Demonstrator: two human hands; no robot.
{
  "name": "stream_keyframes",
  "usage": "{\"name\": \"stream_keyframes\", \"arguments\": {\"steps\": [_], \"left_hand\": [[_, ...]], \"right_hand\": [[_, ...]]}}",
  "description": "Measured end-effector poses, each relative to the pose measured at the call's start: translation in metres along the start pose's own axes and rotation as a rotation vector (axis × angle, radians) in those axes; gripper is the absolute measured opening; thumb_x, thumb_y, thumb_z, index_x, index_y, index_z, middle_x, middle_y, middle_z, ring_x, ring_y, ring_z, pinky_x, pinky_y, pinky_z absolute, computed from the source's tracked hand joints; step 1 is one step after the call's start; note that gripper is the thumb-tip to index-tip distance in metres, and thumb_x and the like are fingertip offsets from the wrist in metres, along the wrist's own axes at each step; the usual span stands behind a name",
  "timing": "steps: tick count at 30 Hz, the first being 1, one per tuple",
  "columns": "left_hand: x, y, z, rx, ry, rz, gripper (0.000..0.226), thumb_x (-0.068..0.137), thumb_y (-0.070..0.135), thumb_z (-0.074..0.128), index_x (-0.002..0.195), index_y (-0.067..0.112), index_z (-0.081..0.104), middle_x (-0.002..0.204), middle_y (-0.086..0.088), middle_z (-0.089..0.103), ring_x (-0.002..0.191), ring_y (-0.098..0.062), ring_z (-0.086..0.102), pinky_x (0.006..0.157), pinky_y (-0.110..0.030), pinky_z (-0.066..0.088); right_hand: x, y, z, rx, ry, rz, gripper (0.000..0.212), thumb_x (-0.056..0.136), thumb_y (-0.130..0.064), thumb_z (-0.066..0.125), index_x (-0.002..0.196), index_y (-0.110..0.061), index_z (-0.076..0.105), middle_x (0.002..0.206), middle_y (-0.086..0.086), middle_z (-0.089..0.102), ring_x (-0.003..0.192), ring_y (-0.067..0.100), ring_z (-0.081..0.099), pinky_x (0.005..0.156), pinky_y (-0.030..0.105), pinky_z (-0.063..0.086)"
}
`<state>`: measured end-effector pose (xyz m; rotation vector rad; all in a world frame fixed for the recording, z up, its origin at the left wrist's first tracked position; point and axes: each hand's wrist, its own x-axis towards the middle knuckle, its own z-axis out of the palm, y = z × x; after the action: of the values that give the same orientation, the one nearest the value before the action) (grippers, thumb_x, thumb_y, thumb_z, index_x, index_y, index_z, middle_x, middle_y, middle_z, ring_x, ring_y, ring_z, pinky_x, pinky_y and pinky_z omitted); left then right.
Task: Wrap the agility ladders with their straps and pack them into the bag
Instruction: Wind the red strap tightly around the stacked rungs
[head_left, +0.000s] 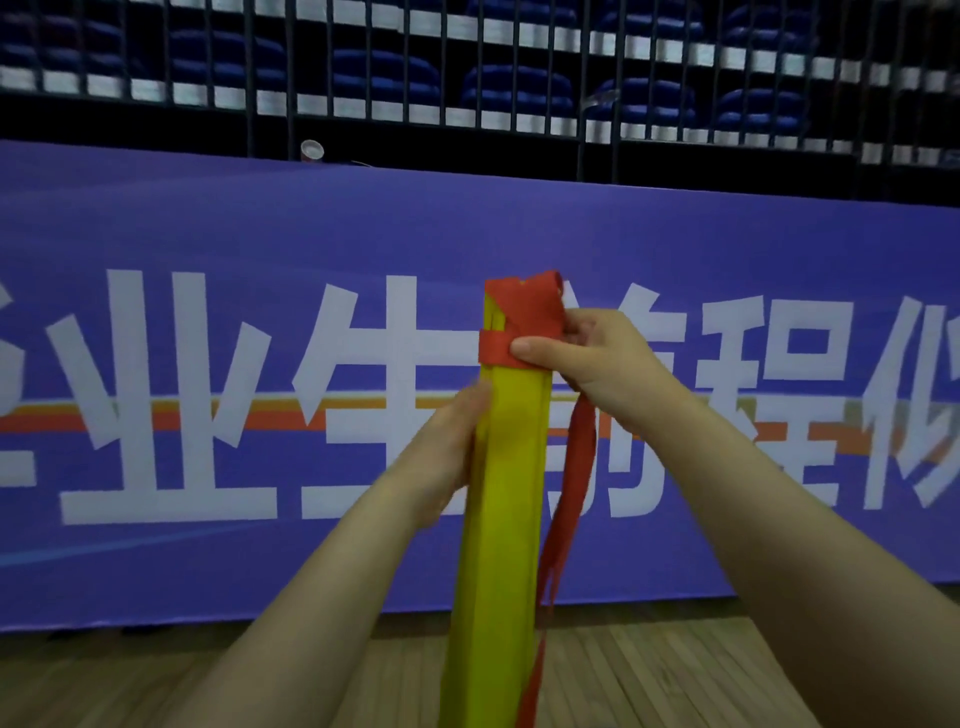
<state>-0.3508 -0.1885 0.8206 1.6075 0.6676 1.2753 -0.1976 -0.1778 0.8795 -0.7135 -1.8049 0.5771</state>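
Observation:
A stacked bundle of yellow agility ladder rungs (501, 519) stands upright in front of me, running from the bottom edge up to mid-frame. A red strap (524, 312) is wound around its top end, and a loose length of the strap hangs down the right side. My left hand (447, 447) grips the bundle's left side at mid-height. My right hand (587, 353) holds the strap against the top, thumb pressed on the horizontal wrap. No bag is in view.
A purple banner (208, 260) with large white characters runs across the view behind the bundle. Above it are black railings and dark blue seats (519, 88). Wooden floor (675, 675) lies below. A small cup (311, 150) rests on the ledge above the banner.

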Motion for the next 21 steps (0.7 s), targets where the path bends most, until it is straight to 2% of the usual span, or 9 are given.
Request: {"name": "stream_keyframes", "arguments": {"steps": [1, 3, 5, 7, 10, 13, 16, 19, 21], "left_hand": [[-0.003, -0.008, 0.006, 0.13, 0.096, 0.066, 0.051, 0.068, 0.051, 0.065, 0.112, 0.028, 0.051, 0.104, -0.001, 0.066, 0.089, -0.013, 0.065, 0.072, -0.028, 0.055], [-0.003, -0.022, 0.024, 0.342, 0.379, 0.138, 0.058, 0.068, 0.03, 0.082, 0.111, 0.029, 0.043, 0.09, 0.008, 0.061, 0.078, -0.006, 0.06, 0.06, -0.018, 0.047], [0.003, -0.028, 0.032, 0.304, 0.501, 0.13, 0.052, 0.072, 0.019, 0.08, 0.105, 0.027, 0.041, 0.078, 0.01, 0.056, 0.067, -0.008, 0.058, 0.051, -0.015, 0.042], [0.008, -0.027, 0.029, 0.217, 0.546, 0.141, 0.046, 0.073, 0.012, 0.077, 0.102, 0.025, 0.044, 0.073, 0.006, 0.057, 0.06, -0.01, 0.058, 0.049, -0.017, 0.043], [0.013, -0.027, 0.015, 0.256, 0.576, 0.169, 0.045, 0.07, 0.006, 0.075, 0.102, 0.02, 0.048, 0.07, 0.001, 0.056, 0.055, -0.013, 0.055, 0.047, -0.022, 0.042], [0.012, -0.027, 0.009, 0.314, 0.521, 0.169, 0.038, 0.064, 0.001, 0.073, 0.089, 0.018, 0.051, 0.065, 0.002, 0.052, 0.054, -0.015, 0.052, 0.049, -0.025, 0.042], [0.009, -0.024, 0.003, 0.251, 0.444, 0.206, 0.034, 0.051, 0.005, 0.069, 0.077, 0.018, 0.051, 0.058, 0.004, 0.049, 0.049, -0.014, 0.049, 0.046, -0.025, 0.04], [0.006, -0.019, -0.001, 0.087, 0.176, 0.242, 0.031, 0.045, 0.0, 0.055, 0.075, 0.005, 0.052, 0.048, 0.006, 0.043, 0.043, -0.013, 0.041, 0.043, -0.022, 0.034], [0.007, -0.018, -0.005, -0.038, -0.011, 0.197, 0.037, 0.042, -0.002, 0.051, 0.078, -0.002, 0.049, 0.05, 0.0, 0.045, 0.043, -0.016, 0.043, 0.043, -0.02, 0.038]], "right_hand": [[0.002, -0.001, 0.005, -0.084, 0.054, 0.011, 0.027, 0.08, -0.026, 0.073, 0.099, -0.006, 0.069, 0.09, 0.007, 0.075, 0.083, 0.019, 0.072, 0.078, 0.034, 0.059], [0.003, -0.001, 0.02, -0.243, 0.104, -0.007, 0.043, 0.076, -0.037, 0.075, 0.101, -0.002, 0.067, 0.092, 0.014, 0.073, 0.086, 0.027, 0.07, 0.081, 0.047, 0.056], [-0.001, -0.001, 0.031, -0.347, 0.132, -0.06, 0.045, 0.074, -0.043, 0.075, 0.101, -0.007, 0.067, 0.083, 0.006, 0.072, 0.078, 0.021, 0.069, 0.075, 0.042, 0.058], [-0.007, -0.003, 0.027, -0.345, 0.126, -0.055, 0.042, 0.077, -0.041, 0.073, 0.106, -0.013, 0.064, 0.063, -0.009, 0.064, 0.061, 0.006, 0.061, 0.064, 0.025, 0.053], [-0.019, -0.001, 0.007, -0.206, -0.027, 0.06, 0.023, 0.086, -0.031, 0.067, 0.094, -0.01, 0.062, 0.05, -0.006, 0.049, 0.047, 0.007, 0.044, 0.055, 0.023, 0.043], [-0.026, 0.006, -0.004, -0.148, -0.112, 0.089, 0.013, 0.089, -0.022, 0.062, 0.08, -0.013, 0.059, 0.052, -0.003, 0.046, 0.05, 0.008, 0.041, 0.052, 0.017, 0.04], [-0.026, 0.016, -0.003, -0.117, -0.117, 0.047, 0.012, 0.088, -0.021, 0.063, 0.079, -0.015, 0.058, 0.051, -0.006, 0.045, 0.05, 0.007, 0.039, 0.054, 0.02, 0.037], [-0.022, 0.02, 0.002, -0.021, -0.087, 0.011, 0.013, 0.086, -0.019, 0.066, 0.095, -0.014, 0.059, 0.052, -0.008, 0.049, 0.048, 0.007, 0.037, 0.051, 0.023, 0.032], [-0.017, 0.021, 0.004, 0.018, -0.118, 0.017, 0.033, 0.084, -0.019, 0.068, 0.114, -0.013, 0.056, 0.049, -0.01, 0.051, 0.044, 0.004, 0.037, 0.049, 0.021, 0.032]]}}
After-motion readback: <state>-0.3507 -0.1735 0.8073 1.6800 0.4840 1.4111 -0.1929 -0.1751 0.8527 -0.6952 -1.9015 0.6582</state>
